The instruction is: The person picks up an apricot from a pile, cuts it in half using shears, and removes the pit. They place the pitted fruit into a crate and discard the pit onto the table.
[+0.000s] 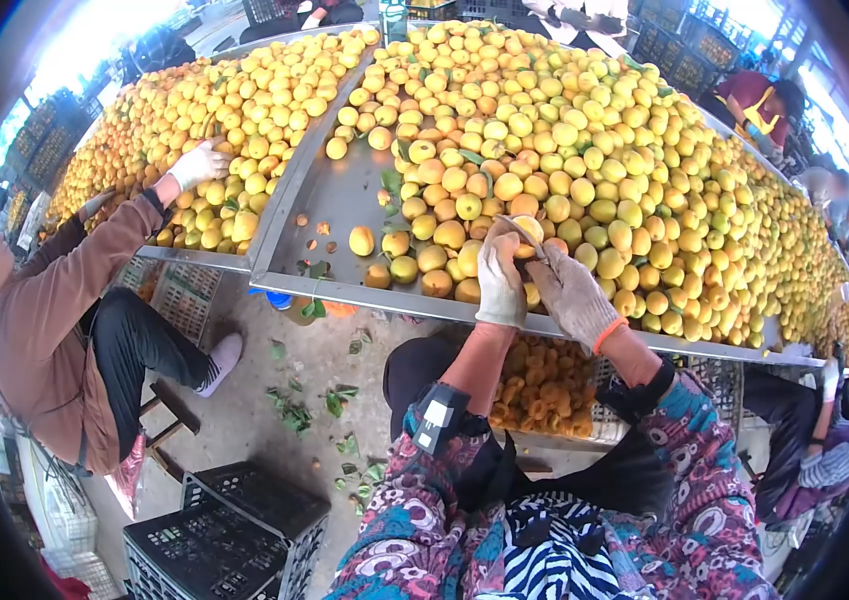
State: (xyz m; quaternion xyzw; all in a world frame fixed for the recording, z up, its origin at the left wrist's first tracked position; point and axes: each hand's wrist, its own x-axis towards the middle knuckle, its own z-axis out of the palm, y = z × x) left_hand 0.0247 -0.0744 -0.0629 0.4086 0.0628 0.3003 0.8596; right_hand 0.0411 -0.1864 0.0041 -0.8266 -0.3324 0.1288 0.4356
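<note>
1. Clasping a yellow fruit [525,229] over the counter [329,205], in the closed grip of left hand [501,277] and right hand [572,293].
2. Probably splitting or checking it.
3. Next, calls for steady, careful turning.

Fruit [582,190] is yellow to orange, gloves [500,285] whitish, sleeves [689,445] patterned pink and teal.

Black crates [206,552] near green leaves [293,414]
</note>
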